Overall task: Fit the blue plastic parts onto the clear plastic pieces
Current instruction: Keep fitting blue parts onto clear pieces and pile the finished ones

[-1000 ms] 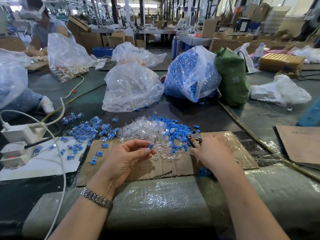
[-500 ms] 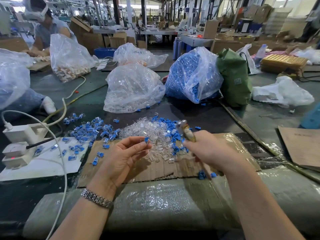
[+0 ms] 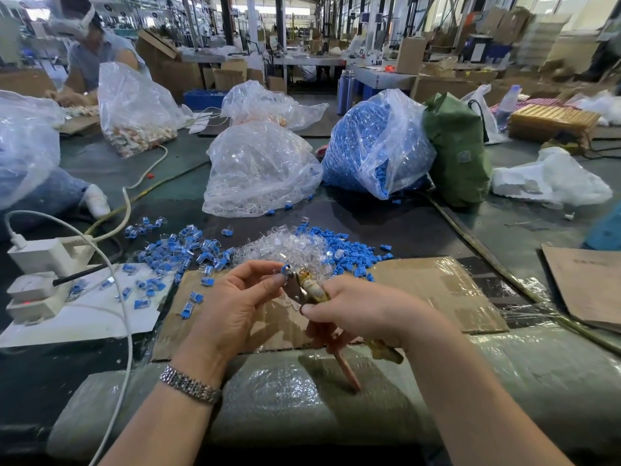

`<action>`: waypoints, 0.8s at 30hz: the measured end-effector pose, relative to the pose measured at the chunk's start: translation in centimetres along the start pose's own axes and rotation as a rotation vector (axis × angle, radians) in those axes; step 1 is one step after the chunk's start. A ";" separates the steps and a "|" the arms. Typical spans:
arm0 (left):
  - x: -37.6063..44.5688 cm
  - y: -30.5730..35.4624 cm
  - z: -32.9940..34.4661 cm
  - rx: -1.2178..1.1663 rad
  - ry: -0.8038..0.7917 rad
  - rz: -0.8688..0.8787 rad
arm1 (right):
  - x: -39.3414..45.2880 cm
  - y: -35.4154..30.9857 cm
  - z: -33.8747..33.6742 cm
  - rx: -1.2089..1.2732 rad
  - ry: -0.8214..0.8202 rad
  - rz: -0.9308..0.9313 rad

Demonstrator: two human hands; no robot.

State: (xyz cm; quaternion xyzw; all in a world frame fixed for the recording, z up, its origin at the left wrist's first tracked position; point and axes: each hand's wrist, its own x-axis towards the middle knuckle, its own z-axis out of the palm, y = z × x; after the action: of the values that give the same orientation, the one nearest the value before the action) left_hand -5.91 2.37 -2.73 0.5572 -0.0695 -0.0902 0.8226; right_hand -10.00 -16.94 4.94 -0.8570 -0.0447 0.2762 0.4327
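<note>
My left hand [image 3: 235,304] pinches a small clear piece with a blue part [image 3: 285,270] between thumb and fingertips, above the cardboard sheet [image 3: 433,290]. My right hand [image 3: 363,311] grips worn pliers [image 3: 307,290], whose jaws touch that small piece. Behind my hands lies a heap of clear pieces [image 3: 285,247] with loose blue parts [image 3: 349,250] to its right. To the left is a scatter of fitted blue-and-clear pieces [image 3: 181,250].
A bag of clear pieces [image 3: 258,169] and a bag of blue parts [image 3: 373,142] stand behind the heaps, beside a green bag [image 3: 460,153]. A white power strip [image 3: 37,274] with cables sits at the left. Another person [image 3: 90,52] works at the far left.
My right hand has lifted the pliers off the cardboard and swung them left to the piece in my left hand. My left hand has risen slightly.
</note>
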 end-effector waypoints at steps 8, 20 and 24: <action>-0.5 -0.1 0.6 0.198 0.074 0.045 | 0.7 0.6 1.7 -0.003 0.109 0.005; 0.0 -0.7 -0.1 0.458 0.355 0.189 | 1.0 1.9 0.2 -0.067 0.223 0.022; 0.5 -0.5 -0.8 0.826 0.739 0.287 | 1.0 4.6 -3.4 -0.378 0.604 0.124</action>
State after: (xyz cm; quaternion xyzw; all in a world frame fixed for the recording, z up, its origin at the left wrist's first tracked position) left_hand -5.34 2.77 -3.49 0.8119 0.1183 0.2580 0.5102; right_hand -8.15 -21.91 2.60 -0.9659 0.0871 0.0232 0.2426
